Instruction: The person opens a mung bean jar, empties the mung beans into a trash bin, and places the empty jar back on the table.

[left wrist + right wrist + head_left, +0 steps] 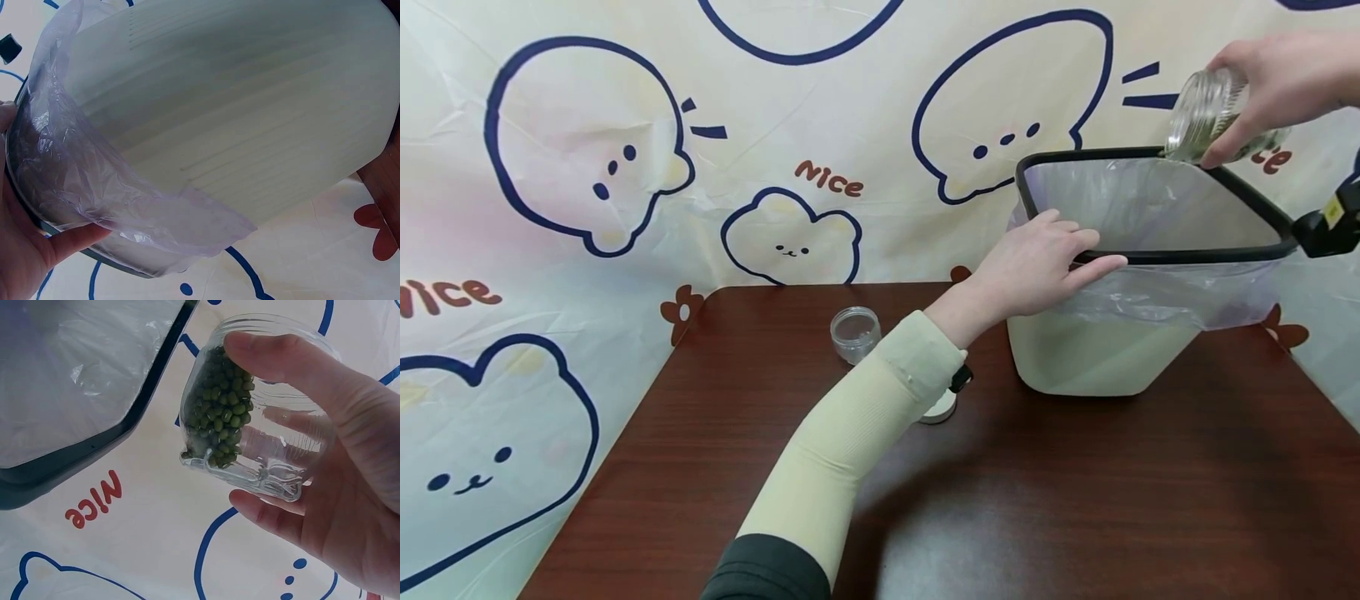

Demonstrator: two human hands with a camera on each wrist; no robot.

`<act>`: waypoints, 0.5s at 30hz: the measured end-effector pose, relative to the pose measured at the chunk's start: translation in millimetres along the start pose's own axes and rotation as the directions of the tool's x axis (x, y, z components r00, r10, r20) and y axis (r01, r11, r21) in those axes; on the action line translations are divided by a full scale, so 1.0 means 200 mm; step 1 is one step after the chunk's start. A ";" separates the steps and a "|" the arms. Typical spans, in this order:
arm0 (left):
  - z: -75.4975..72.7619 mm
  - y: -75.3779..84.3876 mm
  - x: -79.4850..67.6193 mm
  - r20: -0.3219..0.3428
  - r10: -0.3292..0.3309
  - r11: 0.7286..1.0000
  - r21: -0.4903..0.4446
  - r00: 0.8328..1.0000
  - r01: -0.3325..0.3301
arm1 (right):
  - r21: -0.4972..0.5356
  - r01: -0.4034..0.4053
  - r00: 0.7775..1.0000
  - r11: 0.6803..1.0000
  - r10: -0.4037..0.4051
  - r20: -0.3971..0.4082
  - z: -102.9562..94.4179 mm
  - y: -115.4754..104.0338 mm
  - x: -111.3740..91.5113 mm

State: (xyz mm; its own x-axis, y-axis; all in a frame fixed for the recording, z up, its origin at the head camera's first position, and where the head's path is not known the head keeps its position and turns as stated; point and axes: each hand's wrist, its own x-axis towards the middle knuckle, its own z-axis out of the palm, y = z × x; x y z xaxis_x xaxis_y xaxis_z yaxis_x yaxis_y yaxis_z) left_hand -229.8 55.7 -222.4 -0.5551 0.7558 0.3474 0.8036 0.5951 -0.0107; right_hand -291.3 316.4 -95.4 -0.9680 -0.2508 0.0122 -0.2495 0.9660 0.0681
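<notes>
My right hand (1277,92) grips a clear glass jar (1206,112), tilted on its side, its mouth over the far right part of a trash bin's rim (1187,256). Green mung beans (222,406) lie gathered along one side of the jar in the right wrist view. The bin has a pale green body (1097,354) and a translucent lilac liner bag (1157,296) folded over its black rim. My left hand (1037,258) holds the near left rim, thumb (81,240) outside over the bag and fingers across the edge.
Left of the bin, a small clear jar (855,333) stands on the dark brown table (1037,500). A white lid (942,408) lies partly hidden behind my left forearm. Cartoon-printed cloth (887,108) hangs behind. A black device (1330,221) juts in at the right edge.
</notes>
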 end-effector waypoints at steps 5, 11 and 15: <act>0.00 0.00 0.00 0.001 0.003 1.000 0.007 1.000 -0.003 | 0.022 -0.007 0.998 1.000 0.008 -0.063 -0.03 -0.02 -0.01; 0.00 0.00 0.00 -0.002 0.006 1.000 0.015 1.000 -0.006 | -0.006 -0.018 1.000 1.000 0.018 -0.018 -0.05 -0.03 -0.01; 0.00 0.00 0.01 -0.002 0.002 1.000 0.021 1.000 -0.002 | -0.041 -0.016 1.000 0.999 0.016 0.002 -0.04 -0.03 -0.01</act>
State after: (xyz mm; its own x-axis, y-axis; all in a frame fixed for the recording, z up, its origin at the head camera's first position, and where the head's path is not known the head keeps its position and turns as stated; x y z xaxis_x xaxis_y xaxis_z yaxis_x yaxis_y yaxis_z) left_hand -230.1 56.8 -221.6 -0.5533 0.7561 0.3496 0.7997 0.5996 -0.0313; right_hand -287.0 310.2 -87.0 -0.9718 -0.2354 0.0113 -0.2329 0.9664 0.1088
